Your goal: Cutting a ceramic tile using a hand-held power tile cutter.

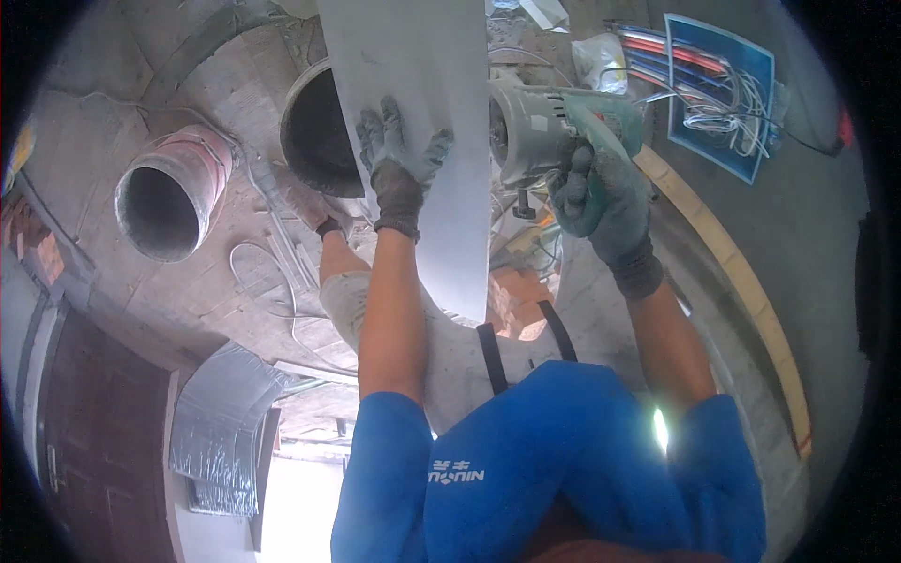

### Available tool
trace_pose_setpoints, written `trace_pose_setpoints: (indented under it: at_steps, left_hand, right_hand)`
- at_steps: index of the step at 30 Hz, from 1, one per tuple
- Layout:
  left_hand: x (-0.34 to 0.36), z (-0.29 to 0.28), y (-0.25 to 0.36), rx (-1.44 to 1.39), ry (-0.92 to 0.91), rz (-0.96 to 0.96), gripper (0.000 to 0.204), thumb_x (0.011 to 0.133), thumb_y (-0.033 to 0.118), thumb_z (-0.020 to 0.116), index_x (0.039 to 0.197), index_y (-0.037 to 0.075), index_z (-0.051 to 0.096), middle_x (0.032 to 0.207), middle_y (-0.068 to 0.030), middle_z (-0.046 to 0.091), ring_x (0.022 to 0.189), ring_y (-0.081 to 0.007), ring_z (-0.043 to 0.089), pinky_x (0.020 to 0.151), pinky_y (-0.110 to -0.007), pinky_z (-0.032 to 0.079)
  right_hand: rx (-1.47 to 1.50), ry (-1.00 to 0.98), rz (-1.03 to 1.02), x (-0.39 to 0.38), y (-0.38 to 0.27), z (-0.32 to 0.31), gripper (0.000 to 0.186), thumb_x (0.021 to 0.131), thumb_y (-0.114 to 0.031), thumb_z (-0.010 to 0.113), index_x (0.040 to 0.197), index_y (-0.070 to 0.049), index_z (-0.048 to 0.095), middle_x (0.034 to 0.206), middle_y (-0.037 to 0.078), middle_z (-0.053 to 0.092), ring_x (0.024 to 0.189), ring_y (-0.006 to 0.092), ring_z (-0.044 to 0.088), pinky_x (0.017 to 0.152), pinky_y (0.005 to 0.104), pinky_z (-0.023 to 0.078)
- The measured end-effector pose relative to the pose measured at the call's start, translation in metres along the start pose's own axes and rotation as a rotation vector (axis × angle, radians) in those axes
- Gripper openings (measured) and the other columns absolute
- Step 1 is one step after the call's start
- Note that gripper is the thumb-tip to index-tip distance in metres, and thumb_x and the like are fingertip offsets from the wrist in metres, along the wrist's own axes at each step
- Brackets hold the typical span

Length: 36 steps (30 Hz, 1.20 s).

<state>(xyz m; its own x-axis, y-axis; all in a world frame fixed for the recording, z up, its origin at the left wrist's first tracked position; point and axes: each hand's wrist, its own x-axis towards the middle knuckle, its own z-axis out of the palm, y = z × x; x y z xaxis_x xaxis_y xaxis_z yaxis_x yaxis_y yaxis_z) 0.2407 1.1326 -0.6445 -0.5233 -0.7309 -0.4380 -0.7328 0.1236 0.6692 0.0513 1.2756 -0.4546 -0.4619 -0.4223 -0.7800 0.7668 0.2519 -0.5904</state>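
Note:
My left hand [399, 164], in a grey dust-covered work glove, lies flat with fingers spread on a long pale grey slab [446, 253]. The slab runs from the far edge toward my body. My right hand [610, 202], gloved alike, is wrapped round the handle of a green handheld power cutter [535, 131]. The cutter's grey guard sits at the slab's right edge, with a dark knob below it. Its blade cannot be made out.
Beyond my left hand a dark round bucket [319, 131] is partly behind the slab; a pinkish bucket [169, 197] lies farther left. At right are a blue tray [718, 141] with wires and a curved-looking wooden strip [741, 272]. Reddish bricks [521, 298] lie under the slab.

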Motion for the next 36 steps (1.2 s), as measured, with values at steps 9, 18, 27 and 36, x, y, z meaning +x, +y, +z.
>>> trace_pose_setpoints:
  at_steps: [9, 18, 27, 36]
  left_hand:
    - [0.0, 0.001, -0.002, -0.008, -0.005, 0.02, 0.107, 0.078, 0.066, 0.073, 0.159, 0.008, 0.033, 0.159, -0.0353, 0.029, 0.148, -0.053, 0.026, 0.121, -0.055, 0.023]
    - [0.001, 0.002, -0.003, 0.0, -0.008, -0.006, 0.109, 0.078, 0.067, 0.073, 0.159, 0.007, 0.033, 0.159, -0.0353, 0.029, 0.149, -0.0517, 0.025, 0.122, -0.054, 0.021]
    - [0.003, 0.007, -0.006, 0.026, -0.017, -0.01, 0.11, 0.079, 0.067, 0.073, 0.16, 0.008, 0.03, 0.158, -0.0357, 0.029, 0.149, -0.0518, 0.025, 0.122, -0.055, 0.021]
    - [0.001, 0.005, -0.01, 0.0, 0.02, 0.04, 0.109, 0.078, 0.068, 0.073, 0.158, 0.006, 0.034, 0.157, -0.0371, 0.031, 0.148, -0.0525, 0.026, 0.122, -0.055, 0.021]
  right_hand:
    - [-0.072, -0.034, 0.007, -0.007, 0.01, -0.011, 0.034, 0.107, -0.032, 0.053, 0.123, -0.003, 0.062, 0.084, 0.0, 0.065, 0.066, 0.0102, 0.057, 0.07, 0.0276, 0.052]
    - [-0.12, 0.049, 0.08, -0.023, 0.006, 0.001, 0.034, 0.105, -0.033, 0.055, 0.12, -0.003, 0.063, 0.078, 0.001, 0.06, 0.065, 0.0121, 0.055, 0.064, 0.0275, 0.049]
    - [-0.268, 0.012, -0.06, -0.022, 0.01, -0.003, 0.025, 0.105, -0.025, 0.06, 0.115, -0.002, 0.061, 0.093, 0.001, 0.065, 0.073, 0.009, 0.064, 0.059, 0.0221, 0.053]
    - [-0.233, -0.085, -0.046, -0.024, 0.015, -0.009, 0.048, 0.105, -0.035, 0.058, 0.138, 0.0, 0.054, 0.105, 0.0, 0.067, 0.079, 0.0043, 0.06, 0.07, 0.0233, 0.052]
